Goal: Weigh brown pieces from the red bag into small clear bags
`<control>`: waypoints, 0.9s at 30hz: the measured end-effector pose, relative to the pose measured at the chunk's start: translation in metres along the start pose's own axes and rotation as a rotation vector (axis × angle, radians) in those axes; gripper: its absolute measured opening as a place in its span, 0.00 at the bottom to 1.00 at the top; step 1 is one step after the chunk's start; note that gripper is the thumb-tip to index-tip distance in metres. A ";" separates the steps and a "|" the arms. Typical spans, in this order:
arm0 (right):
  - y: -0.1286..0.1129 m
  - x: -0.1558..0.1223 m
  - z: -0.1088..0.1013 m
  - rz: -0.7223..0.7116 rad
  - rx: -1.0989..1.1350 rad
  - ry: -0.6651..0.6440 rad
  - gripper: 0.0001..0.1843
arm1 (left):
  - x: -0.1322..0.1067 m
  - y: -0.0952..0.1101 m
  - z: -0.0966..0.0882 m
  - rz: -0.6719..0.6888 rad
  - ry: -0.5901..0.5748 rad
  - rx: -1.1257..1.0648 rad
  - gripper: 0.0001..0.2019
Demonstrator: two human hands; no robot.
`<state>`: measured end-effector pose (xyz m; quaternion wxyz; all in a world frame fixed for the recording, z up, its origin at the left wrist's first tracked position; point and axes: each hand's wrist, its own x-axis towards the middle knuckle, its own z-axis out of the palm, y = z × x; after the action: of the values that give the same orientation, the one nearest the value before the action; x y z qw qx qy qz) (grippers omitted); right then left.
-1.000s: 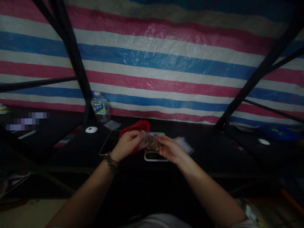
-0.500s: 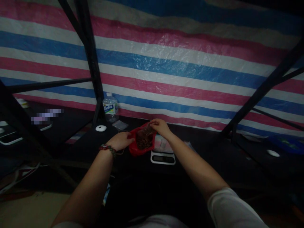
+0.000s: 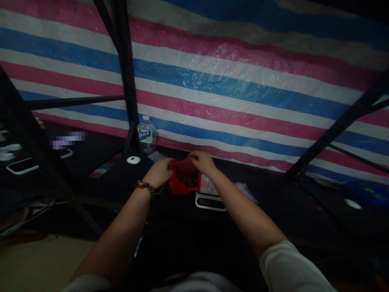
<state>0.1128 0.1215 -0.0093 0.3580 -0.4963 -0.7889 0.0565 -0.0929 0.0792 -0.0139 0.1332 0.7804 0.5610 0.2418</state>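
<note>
Bags first: one red bag [image 3: 184, 183] sits open on the black table [image 3: 121, 182], just left of the single white scale [image 3: 210, 201] and touching its near-left corner. A heap of small brown pieces [image 3: 187, 177] fills it, too dim to count. One water bottle [image 3: 146, 134] stands upright at the back by the black pole [image 3: 127, 73]. Two white round pucks are in view, one [image 3: 133, 160] near the bottle and another [image 3: 352, 203] well apart on the far right. Clear plastic bags show in two spots: a flat one [image 3: 156, 155] beside the bottle and a loose pile [image 3: 243, 188] right of the scale; how many are in the pile cannot be told. One beaded bracelet [image 3: 146, 186] circles the left wrist. Behind it all hangs one striped tarp [image 3: 243, 81] in pink, white and blue.

Both hands meet at the bag. The left hand [image 3: 159, 172] comes in from the near left, forearm bare, knuckles up, its fingers curled tight around the bag's left rim. The right hand [image 3: 202, 162] reaches across above the scale, wrist bent down, its fingertips drawn together and pinching the far right rim. Between them the mouth of the bag is held wide and facing up. The right arm carries a white sleeve [image 3: 291, 263] at the elbow.
</note>
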 end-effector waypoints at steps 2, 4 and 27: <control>-0.001 -0.003 -0.002 -0.008 -0.033 0.013 0.13 | 0.001 0.000 0.002 -0.002 0.035 -0.001 0.22; -0.002 -0.006 -0.004 -0.017 -0.066 0.022 0.13 | 0.002 0.001 0.003 0.009 0.013 -0.001 0.21; 0.045 -0.031 -0.024 0.286 0.292 0.422 0.11 | 0.021 0.034 -0.001 0.233 -0.102 0.332 0.16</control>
<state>0.1683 0.1125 -0.0274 0.5701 -0.5464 -0.6027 0.1149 -0.0608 0.0872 0.0079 0.0023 0.8624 0.4918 0.1200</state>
